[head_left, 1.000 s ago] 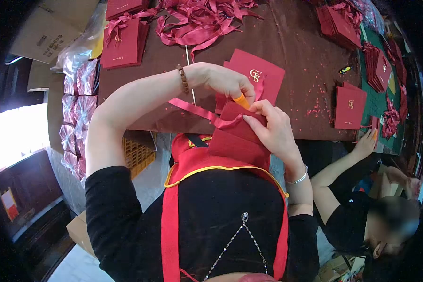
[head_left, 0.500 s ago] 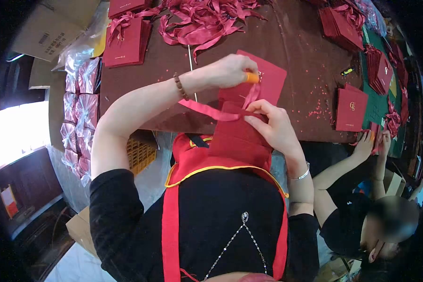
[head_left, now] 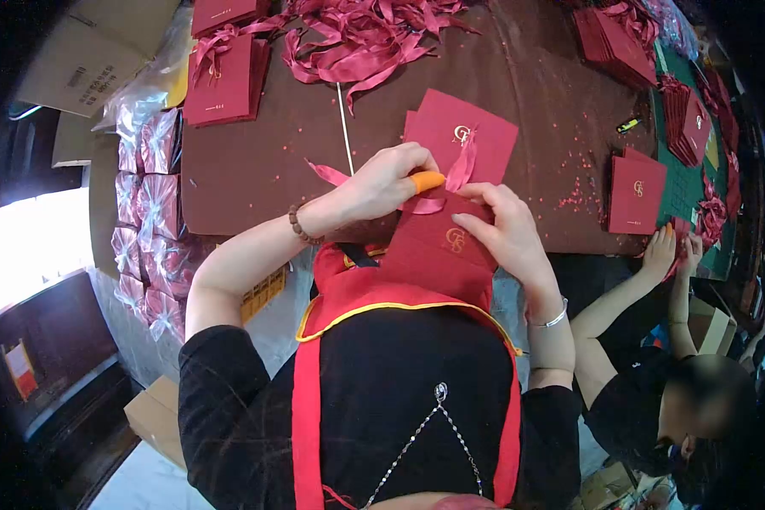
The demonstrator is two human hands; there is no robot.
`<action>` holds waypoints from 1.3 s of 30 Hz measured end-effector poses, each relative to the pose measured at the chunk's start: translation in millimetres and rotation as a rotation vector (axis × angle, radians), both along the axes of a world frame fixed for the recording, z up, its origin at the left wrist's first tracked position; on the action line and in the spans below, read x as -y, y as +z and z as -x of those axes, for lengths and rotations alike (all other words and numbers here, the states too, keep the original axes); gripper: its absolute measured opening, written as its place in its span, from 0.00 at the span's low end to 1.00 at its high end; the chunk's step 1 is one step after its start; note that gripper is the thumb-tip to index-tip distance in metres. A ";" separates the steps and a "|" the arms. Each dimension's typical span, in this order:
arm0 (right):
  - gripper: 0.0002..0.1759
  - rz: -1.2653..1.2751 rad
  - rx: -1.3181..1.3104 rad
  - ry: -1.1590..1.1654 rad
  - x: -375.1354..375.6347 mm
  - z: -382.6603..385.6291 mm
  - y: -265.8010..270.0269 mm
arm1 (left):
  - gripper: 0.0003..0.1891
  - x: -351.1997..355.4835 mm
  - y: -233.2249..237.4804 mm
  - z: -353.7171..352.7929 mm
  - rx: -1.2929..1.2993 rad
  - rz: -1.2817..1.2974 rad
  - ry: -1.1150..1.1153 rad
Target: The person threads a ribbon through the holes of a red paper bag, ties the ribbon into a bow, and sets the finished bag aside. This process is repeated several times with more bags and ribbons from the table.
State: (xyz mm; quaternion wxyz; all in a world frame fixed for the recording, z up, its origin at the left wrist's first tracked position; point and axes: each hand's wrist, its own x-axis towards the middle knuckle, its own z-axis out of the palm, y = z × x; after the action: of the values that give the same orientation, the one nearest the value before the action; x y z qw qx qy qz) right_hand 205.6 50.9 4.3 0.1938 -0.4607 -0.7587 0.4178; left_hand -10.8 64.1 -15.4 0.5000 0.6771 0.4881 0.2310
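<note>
A red paper gift bag with a gold emblem lies against my apron, its top edge toward the table. My left hand, an orange cover on one finger, is closed on a rose-red ribbon at that top edge. The ribbon's loose end trails out to the left behind my wrist. My right hand pinches the bag's top edge on the right side, thumb on the front face. Just beyond both hands, another red bag with a gold emblem lies flat on the table.
A heap of loose ribbons lies on the brown table. Stacked red bags are at the far left, more red bags at the right. Wrapped packs stand left. A co-worker's hands handle ribbon at right.
My left hand has come down and toward me to the bag's top edge, drawing the ribbon along. The held bag's emblem now shows. My right hand stays at the bag's edge.
</note>
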 end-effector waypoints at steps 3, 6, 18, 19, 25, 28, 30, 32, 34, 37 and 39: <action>0.16 -0.029 0.055 -0.021 2.2 -9.9 3.1 | 0.06 0.8 -2.7 3.1 0.041 -0.048 0.016; 0.16 -0.165 0.137 -0.065 8.8 -26.1 -4.8 | 0.05 1.5 -0.8 5.0 0.003 -0.053 -0.027; 0.10 0.652 -0.201 -0.279 27.6 -50.6 -2.6 | 0.09 2.2 -13.3 5.7 0.087 -0.015 -0.057; 0.10 0.651 -0.200 -0.282 28.6 -49.6 -4.2 | 0.13 5.8 -11.1 7.0 0.105 -0.001 -0.058; 0.09 0.620 -0.348 -0.348 29.0 -49.9 -13.7 | 0.36 13.9 27.5 64.9 -0.209 0.102 -0.307; 0.09 0.608 -0.345 -0.347 26.9 -50.7 -15.6 | 0.30 21.9 43.6 101.1 -0.206 0.140 -0.234; 0.09 0.593 -0.352 -0.353 23.8 -49.1 -17.3 | 0.25 26.3 52.1 125.7 -0.234 0.131 -0.154; 0.09 0.591 -0.391 -0.359 20.1 -47.0 -21.2 | 0.21 39.4 40.3 147.4 0.069 0.184 0.084; 0.11 0.582 -0.370 -0.344 16.1 -44.9 -25.8 | 0.20 46.2 44.3 157.4 0.280 0.258 0.247; 0.14 0.566 -0.338 -0.318 12.0 -41.2 -26.6 | 0.23 47.5 29.2 169.1 0.622 0.285 0.176; 0.15 0.556 -0.270 -0.304 10.3 -39.0 -26.8 | 0.29 48.1 29.0 149.8 1.063 0.256 0.116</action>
State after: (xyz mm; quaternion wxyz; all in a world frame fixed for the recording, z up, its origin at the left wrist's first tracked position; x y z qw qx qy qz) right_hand 244.7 40.6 -22.5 0.2197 -0.5442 -0.5060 0.6321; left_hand -160.7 15.9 13.7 0.7424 0.3729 0.2293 0.5071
